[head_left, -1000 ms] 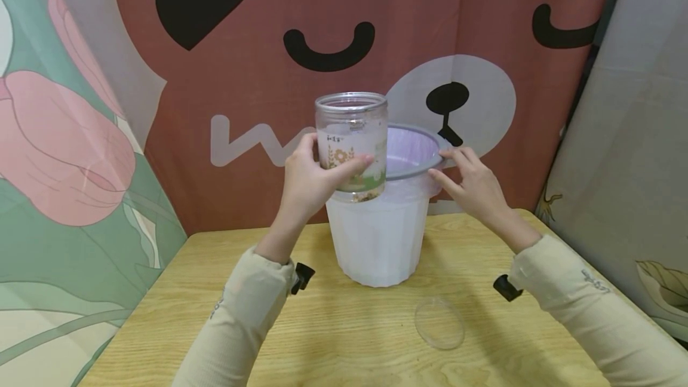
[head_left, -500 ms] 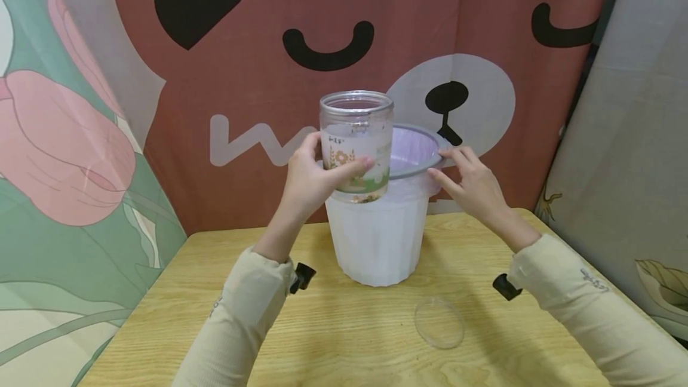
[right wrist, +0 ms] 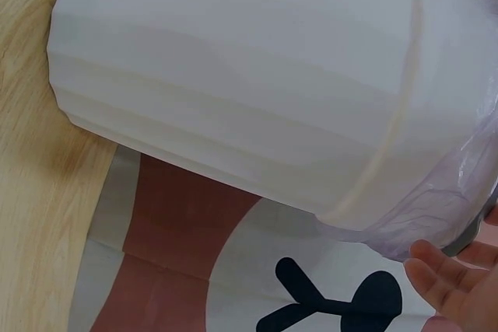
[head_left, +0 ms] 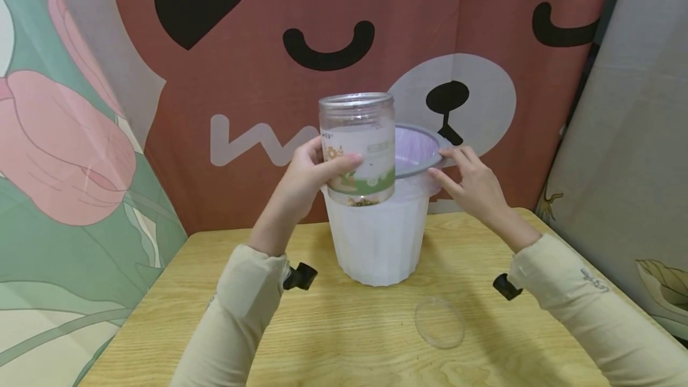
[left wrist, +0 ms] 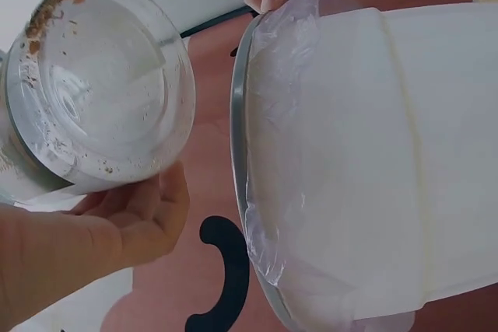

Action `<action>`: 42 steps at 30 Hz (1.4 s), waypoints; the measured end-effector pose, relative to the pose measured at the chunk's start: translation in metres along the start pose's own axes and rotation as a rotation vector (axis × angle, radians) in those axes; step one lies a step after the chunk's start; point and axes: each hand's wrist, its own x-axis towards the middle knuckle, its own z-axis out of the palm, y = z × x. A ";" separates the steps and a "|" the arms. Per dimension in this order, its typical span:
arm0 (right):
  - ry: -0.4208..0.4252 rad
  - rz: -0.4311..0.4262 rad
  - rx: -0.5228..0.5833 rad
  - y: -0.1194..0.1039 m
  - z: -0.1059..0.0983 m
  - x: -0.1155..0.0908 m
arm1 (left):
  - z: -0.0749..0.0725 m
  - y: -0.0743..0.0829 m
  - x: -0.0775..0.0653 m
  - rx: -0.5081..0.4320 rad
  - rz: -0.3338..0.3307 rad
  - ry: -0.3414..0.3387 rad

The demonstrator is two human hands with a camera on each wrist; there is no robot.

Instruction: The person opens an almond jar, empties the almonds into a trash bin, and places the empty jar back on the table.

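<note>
My left hand (head_left: 307,181) grips a clear plastic jar (head_left: 359,148) round its side, thumb across the printed label. The jar has no lid on and its mouth faces up; brown crumbs lie at its bottom, also showing through the base of the jar (left wrist: 117,91) in the left wrist view. Behind the jar stands a white ribbed trash can (head_left: 376,243), lined with a thin purple bag (head_left: 416,148) under a grey rim ring (head_left: 416,170). With thumb and fingers, my right hand (head_left: 473,184) pinches the can's rim on the right. The jar hides the rim's left part.
A clear round lid (head_left: 439,322) lies flat on the wooden table (head_left: 344,339), in front of the trash can. A printed red curtain (head_left: 242,76) hangs behind the table, with other printed curtains at both sides.
The jar has shifted slightly right and been turned in my left hand, so its label faces differently and its mouth looks narrower. The right hand stays at the rim.
</note>
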 end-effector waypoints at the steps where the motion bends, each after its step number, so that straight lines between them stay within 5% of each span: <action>1: 0.000 -0.001 -0.001 0.000 0.000 0.000 | -0.001 0.000 0.000 -0.011 0.000 -0.012; 10: -0.005 0.008 0.002 0.001 0.000 -0.001 | -0.009 -0.005 0.005 -0.176 0.027 -0.127; 30: -0.008 0.016 -0.002 0.000 -0.001 -0.001 | -0.012 -0.006 0.002 -0.375 0.073 -0.347; 42: -0.003 0.011 0.001 -0.001 0.000 0.000 | -0.012 -0.005 -0.001 -0.385 0.094 -0.352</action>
